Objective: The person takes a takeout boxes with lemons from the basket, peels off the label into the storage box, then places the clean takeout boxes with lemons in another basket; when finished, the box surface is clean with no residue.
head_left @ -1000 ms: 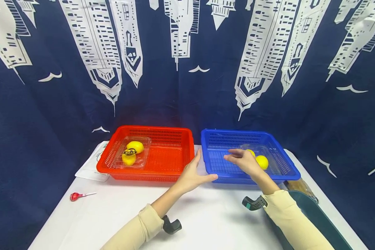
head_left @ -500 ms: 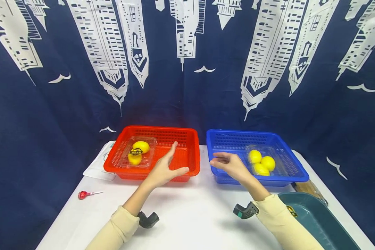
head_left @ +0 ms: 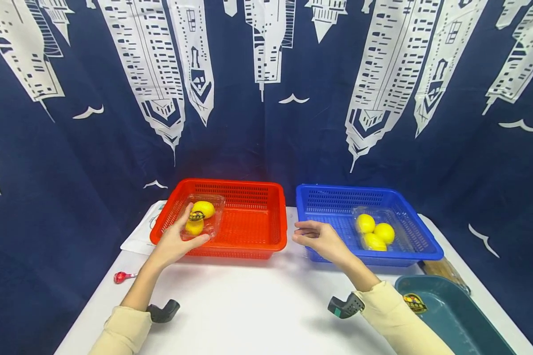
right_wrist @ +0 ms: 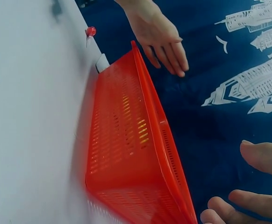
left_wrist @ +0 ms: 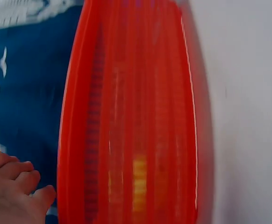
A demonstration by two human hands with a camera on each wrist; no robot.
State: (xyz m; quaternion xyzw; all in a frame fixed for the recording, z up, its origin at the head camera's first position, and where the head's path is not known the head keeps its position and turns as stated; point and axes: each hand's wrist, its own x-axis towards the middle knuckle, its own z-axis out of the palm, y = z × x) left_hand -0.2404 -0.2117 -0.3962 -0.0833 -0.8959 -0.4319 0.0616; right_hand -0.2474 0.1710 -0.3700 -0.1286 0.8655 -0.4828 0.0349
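Over the front left of the red basket (head_left: 240, 183), my left hand (head_left: 171, 247) hovers with fingers extended and thumb spread, holding nothing. Behind it in that basket lies a clear plastic box (head_left: 214, 228) with yellow lemons (head_left: 204, 210) and a dark label. My right hand (head_left: 323, 242) is beside the front left corner of the blue basket (head_left: 324, 217), fingers loosely bent and nothing in them. Another clear box (head_left: 399, 217) holds three lemons (head_left: 384, 232) in the blue basket. In the right wrist view, the left hand (right_wrist: 157, 35) is above the red basket's (right_wrist: 126, 135) far end.
A red lollipop (head_left: 121, 277) lies on the white table (head_left: 248, 310), partly behind the left forearm. A dark green tub (head_left: 455, 315) with a sticker stands at the right, near a brown package (head_left: 446, 271). Behind the red basket's left side is a white bag (head_left: 135, 234).
My left hand has swung left from between the baskets to the red basket's left part. My right hand has drawn left from over the blue basket, uncovering the lemons. The head view has shifted slightly.
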